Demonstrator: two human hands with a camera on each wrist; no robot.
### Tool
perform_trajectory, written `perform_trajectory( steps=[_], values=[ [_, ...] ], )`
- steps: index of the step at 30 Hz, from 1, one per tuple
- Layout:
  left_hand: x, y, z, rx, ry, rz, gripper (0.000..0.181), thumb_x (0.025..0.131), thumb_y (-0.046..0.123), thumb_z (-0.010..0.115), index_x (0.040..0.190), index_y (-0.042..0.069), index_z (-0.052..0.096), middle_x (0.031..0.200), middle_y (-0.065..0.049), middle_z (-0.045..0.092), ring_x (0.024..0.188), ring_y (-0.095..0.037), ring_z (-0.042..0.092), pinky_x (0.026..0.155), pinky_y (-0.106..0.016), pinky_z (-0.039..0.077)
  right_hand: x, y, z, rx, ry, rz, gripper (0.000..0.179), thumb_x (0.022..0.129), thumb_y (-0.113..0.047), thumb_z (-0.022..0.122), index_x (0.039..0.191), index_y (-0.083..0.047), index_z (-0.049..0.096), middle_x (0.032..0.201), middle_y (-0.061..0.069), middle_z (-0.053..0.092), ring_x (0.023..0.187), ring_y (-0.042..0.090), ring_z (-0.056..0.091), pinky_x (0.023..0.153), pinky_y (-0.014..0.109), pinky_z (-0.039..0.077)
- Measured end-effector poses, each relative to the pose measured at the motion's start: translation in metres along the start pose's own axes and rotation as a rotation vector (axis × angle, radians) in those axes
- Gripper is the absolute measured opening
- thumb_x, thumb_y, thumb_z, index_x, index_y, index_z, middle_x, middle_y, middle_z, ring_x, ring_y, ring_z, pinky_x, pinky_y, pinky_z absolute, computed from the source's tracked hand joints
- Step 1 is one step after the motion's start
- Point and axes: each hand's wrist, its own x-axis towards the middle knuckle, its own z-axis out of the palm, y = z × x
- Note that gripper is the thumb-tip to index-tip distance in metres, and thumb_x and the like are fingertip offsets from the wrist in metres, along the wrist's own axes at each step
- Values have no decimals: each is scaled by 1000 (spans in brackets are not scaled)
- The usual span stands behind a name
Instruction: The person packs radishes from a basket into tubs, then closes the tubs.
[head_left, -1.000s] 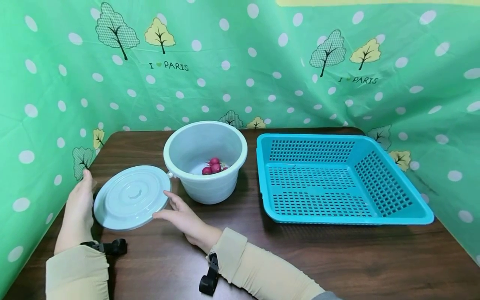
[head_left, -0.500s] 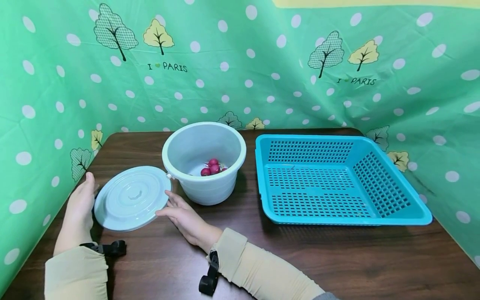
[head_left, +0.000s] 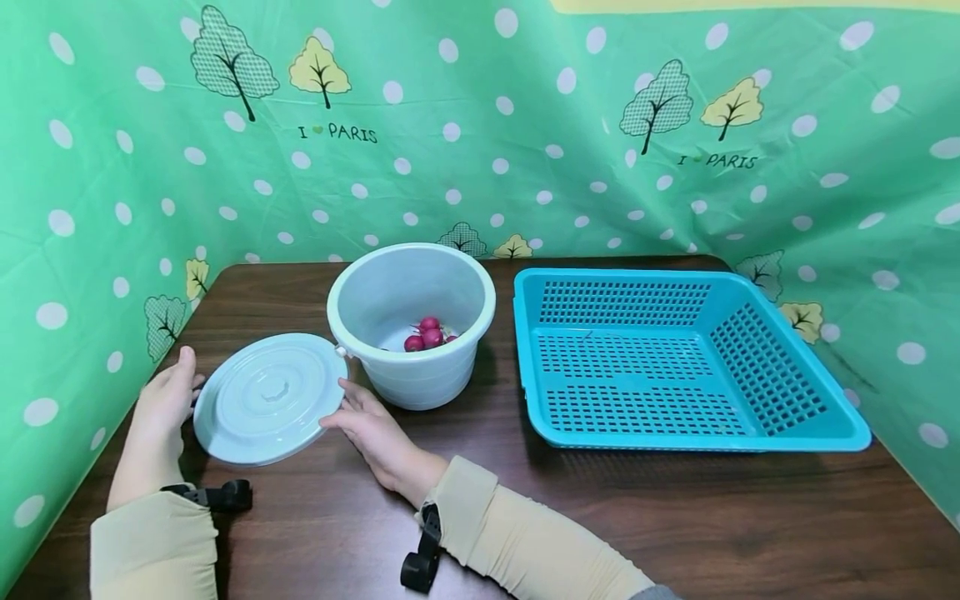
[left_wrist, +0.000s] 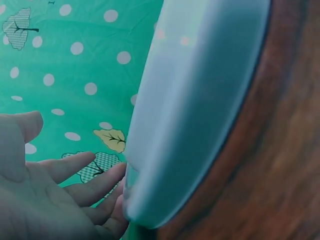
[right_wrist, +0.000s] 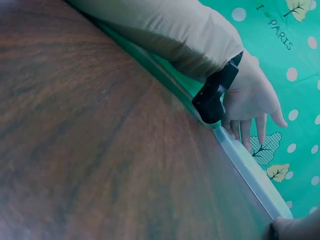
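A round pale blue lid [head_left: 270, 400] lies at the left of the dark wooden table. My left hand [head_left: 156, 425] is at its left edge, thumb raised and fingers extended. In the left wrist view the lower fingers [left_wrist: 114, 210] touch the lid's rim [left_wrist: 165, 150]. On the opposite side, my right hand [head_left: 382, 437] has thumb and fingers spread against the lid's right edge; some fingertips are hidden. Behind the lid stands a pale blue bucket [head_left: 420, 379] with several pinkish-red radishes [head_left: 431, 337] inside.
A turquoise perforated basket [head_left: 637, 437] stands at the right on the wooden table [head_left: 585, 517]. Behind and to the left hangs a green dotted cloth [head_left: 480, 125]. The bucket's side lug [head_left: 342, 352] sits close to the lid's edge.
The lid has shifted slightly to the right, and both hands have moved a little right with it. The bucket and basket stay in place.
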Motion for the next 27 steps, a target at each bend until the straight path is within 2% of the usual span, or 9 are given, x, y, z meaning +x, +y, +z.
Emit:
perform_trajectory(
  steps=[3,5,9,12,15,17,19,22,27],
  values=[
    [1,-2,1,-32,13,-10,91,94,71,23,159,12,0,164,-15,9,152,-38,7,124,-54,9,1,2,0,-65,35,-30,77,84,-8,64,154,-11,33,162,9,27,153,25,19,125,45,17],
    [2,-4,2,-68,0,18,92,94,71,23,159,10,1,164,-15,6,152,-35,6,125,-51,5,1,2,1,-92,50,-41,79,84,-9,65,155,-12,32,163,8,24,153,24,17,125,46,14],
    [3,-7,3,-131,-47,53,94,91,72,25,159,11,0,163,-12,-2,152,-31,4,125,-46,-2,4,1,1,-89,39,-26,82,85,-10,65,157,-15,27,165,5,19,154,23,13,125,45,13],
    [3,-6,4,-159,-36,40,94,91,71,30,159,12,1,163,-11,-1,152,-29,6,124,-46,-3,6,1,3,-72,25,-10,83,85,-9,64,158,-15,24,165,4,17,154,24,12,125,44,13],
    [4,-5,5,-204,-24,15,92,92,69,34,159,15,3,164,-8,3,153,-25,8,126,-42,-1,8,0,3,-3,23,-19,84,85,-7,63,158,-13,22,165,3,16,154,25,11,125,42,14],
    [5,-6,4,-261,-21,-12,89,91,69,37,160,20,7,164,-4,9,154,-16,10,125,-27,7,9,-1,3,76,10,-43,84,85,-4,62,158,-10,21,165,6,16,154,26,13,125,41,16],
    [6,-7,3,-318,-14,-45,87,90,68,41,160,26,10,164,4,17,153,-9,13,114,-18,18,9,-2,3,154,-2,-54,82,85,-1,60,158,-8,21,165,8,17,153,25,16,125,39,18],
    [6,-8,1,-407,17,-95,84,89,66,49,159,32,16,161,14,27,150,-5,19,99,-21,24,8,-3,3,224,1,-45,79,86,0,59,156,-9,25,164,12,18,152,25,21,125,40,18],
    [2,-4,-2,-479,45,-108,83,92,59,53,158,34,11,162,15,24,150,-4,16,109,-22,19,1,-4,8,243,33,-20,76,85,-1,60,154,-17,34,164,10,21,152,28,20,124,49,16]
  ],
)
